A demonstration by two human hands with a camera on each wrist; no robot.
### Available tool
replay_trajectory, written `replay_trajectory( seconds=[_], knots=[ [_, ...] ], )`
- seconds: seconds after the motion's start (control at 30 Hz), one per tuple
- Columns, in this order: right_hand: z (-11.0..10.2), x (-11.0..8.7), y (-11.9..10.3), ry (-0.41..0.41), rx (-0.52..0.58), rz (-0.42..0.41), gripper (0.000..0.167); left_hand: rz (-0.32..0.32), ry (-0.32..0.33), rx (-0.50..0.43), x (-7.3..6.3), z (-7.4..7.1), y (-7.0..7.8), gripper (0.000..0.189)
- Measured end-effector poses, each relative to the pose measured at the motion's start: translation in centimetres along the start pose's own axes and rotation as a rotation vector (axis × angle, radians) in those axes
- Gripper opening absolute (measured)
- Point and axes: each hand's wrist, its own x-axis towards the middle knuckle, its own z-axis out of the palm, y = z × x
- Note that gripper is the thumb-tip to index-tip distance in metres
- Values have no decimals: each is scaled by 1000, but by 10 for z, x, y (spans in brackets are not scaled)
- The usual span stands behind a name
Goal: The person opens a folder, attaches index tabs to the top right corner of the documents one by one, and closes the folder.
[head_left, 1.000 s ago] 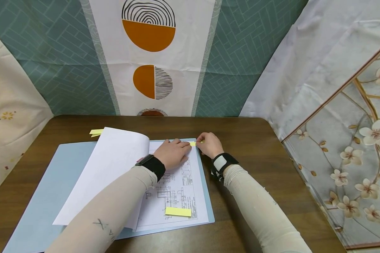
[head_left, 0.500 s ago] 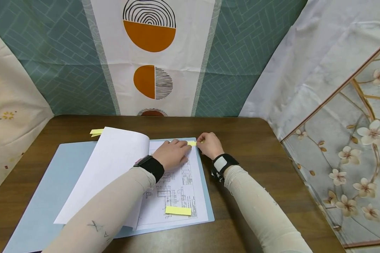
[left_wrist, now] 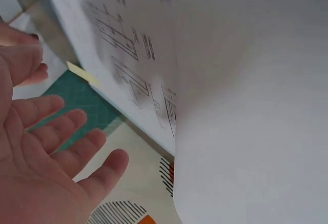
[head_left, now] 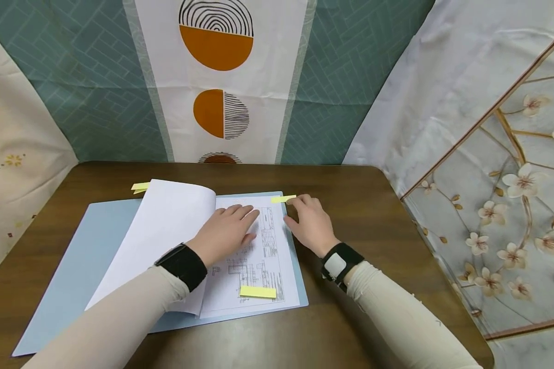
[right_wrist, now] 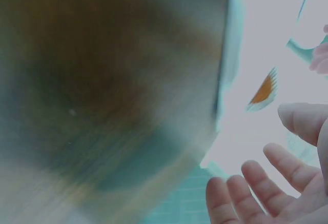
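A light blue folder (head_left: 106, 225) lies opened out on the table. On its right side is a printed sheet (head_left: 258, 266) with technical line drawings, and a white page (head_left: 166, 230) is turned over to the left. A yellow sticky tab (head_left: 282, 199) juts past the sheet's upper right corner. My right hand (head_left: 311, 223) is beside that tab, fingertips close to its outer end; whether they touch it I cannot tell. Over the sheet hovers my left hand (head_left: 226, 230), its fingers spread and holding nothing (left_wrist: 56, 147). Another yellow strip (head_left: 257, 292) lies low on the sheet.
More yellow tabs (head_left: 140, 187) stick out beyond the turned page's top left. The brown wooden table (head_left: 351, 205) extends to the right of the folder. Patterned cloth (head_left: 226, 102) hangs behind its back edge.
My left hand has drawn back toward the lower left, away from the upper tab. My right hand has loosened its pinch on that tab, its fingers now extended. The view has shifted slightly.
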Motion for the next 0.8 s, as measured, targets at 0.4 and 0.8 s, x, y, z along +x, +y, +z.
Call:
replay_trajectory(
  seconds=[0.4,0.8],
  knots=[
    [-9,-68,-47,-154,-62,-346,48,55,59,-82,-45,7,10,59],
    [5,-99,-63,-243,-50,-479,40,10,47,-149,-66,8,12,50]
  ],
)
